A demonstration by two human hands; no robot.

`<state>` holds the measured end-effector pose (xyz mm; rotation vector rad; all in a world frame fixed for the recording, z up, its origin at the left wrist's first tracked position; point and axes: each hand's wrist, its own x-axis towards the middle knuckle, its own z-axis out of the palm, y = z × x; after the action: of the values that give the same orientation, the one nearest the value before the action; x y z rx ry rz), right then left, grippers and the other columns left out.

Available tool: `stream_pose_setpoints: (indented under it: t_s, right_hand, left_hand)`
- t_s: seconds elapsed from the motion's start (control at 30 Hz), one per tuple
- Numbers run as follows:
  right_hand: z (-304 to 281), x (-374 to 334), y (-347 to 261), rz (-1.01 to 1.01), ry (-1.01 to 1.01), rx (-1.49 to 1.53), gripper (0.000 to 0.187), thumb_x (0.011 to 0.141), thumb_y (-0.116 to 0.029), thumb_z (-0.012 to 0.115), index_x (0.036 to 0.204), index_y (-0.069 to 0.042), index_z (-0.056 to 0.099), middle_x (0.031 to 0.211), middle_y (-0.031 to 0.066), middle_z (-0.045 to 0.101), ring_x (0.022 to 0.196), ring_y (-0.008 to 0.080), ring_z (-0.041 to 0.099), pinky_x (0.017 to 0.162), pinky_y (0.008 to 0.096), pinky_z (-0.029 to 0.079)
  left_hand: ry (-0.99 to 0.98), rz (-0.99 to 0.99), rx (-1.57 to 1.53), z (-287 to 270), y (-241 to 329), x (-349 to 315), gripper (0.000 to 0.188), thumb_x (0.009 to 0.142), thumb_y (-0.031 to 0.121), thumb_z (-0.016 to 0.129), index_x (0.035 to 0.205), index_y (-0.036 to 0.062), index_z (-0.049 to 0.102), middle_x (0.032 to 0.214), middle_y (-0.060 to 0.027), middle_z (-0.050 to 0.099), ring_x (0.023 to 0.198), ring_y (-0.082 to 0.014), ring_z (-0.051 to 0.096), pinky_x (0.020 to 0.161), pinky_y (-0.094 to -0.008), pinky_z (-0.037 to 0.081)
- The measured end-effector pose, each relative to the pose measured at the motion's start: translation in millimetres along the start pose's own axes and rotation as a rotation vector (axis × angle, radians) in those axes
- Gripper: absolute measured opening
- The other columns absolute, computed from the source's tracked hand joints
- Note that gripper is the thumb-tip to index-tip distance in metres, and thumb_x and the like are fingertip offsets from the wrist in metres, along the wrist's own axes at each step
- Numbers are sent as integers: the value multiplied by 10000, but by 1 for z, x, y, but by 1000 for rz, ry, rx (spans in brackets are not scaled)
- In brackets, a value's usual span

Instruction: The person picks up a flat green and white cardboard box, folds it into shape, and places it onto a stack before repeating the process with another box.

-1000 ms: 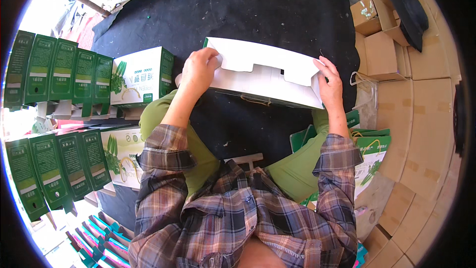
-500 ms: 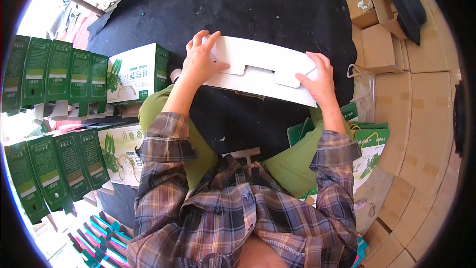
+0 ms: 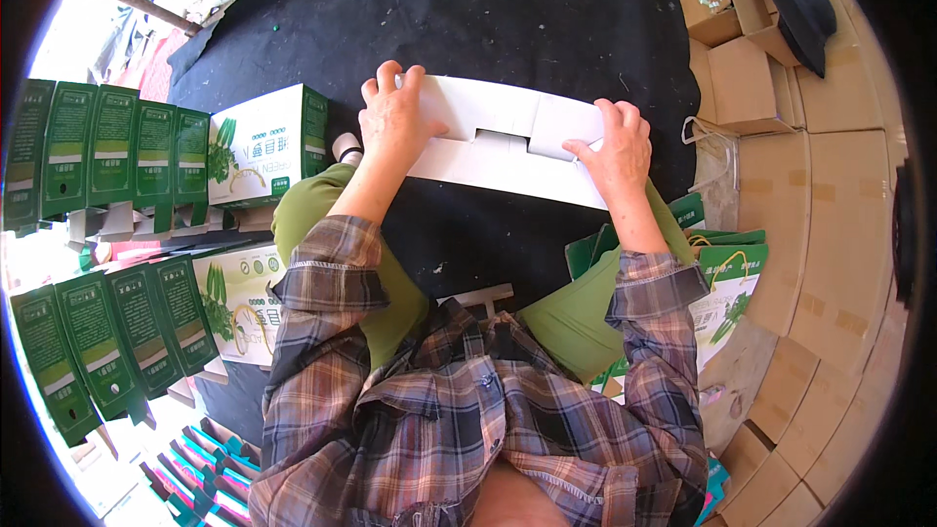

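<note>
A white cardboard box [image 3: 493,175] lies across in front of me, its white flaps folded inward around a narrow slot in the middle. My left hand [image 3: 392,123] grips its left end, fingers over the far edge and thumb on the left flap. On the right end my right hand [image 3: 619,152] is closed in the same way, its thumb pressing the right flap [image 3: 566,130] near the slot. The box's lower side and whatever is inside it are hidden.
Rows of green-and-white boxes [image 3: 256,151] with printed radishes stand on the left. Flattened green-and-white cartons [image 3: 717,278] lean by my right knee. Brown cardboard boxes [image 3: 766,205] pile up along the right, a dark hat [image 3: 795,10] on top. Black cloth [image 3: 508,10] covers the floor.
The right flap now lies flatter, and my right thumb has moved left along it toward the slot. The box's right end has shifted slightly left.
</note>
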<state>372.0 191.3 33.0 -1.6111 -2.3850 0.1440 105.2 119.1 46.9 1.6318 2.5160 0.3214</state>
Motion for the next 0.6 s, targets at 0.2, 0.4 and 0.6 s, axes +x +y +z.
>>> stream_pose_setpoints:
  t_s: [0.2,0.4,0.6]
  right_hand:
    - [1,-2,13,-45,4,108,637,690,-310,819,1222,-85,552,1223,133,494,1132,317,474,918,414,447]
    - [32,5,63,524,36,1147,407,962,-358,521,1115,5,623,937,83,644,848,180,614,768,304,492]
    - [97,-22,113,849,-687,1363,599,909,-545,525,1113,13,603,1030,135,659,922,223,634,817,359,496]
  left_hand:
    - [-8,6,-74,-3,-7,-2,707,610,220,844,1248,162,544,1338,-113,391,1231,-352,410,929,-443,491]
    - [161,-145,-538,9,-55,10,346,853,357,641,998,47,694,1009,-143,641,940,-279,613,856,-360,476]
    - [-268,-638,-909,12,-92,9,436,916,369,572,1205,44,605,1175,-136,621,1042,-234,573,858,-381,452]
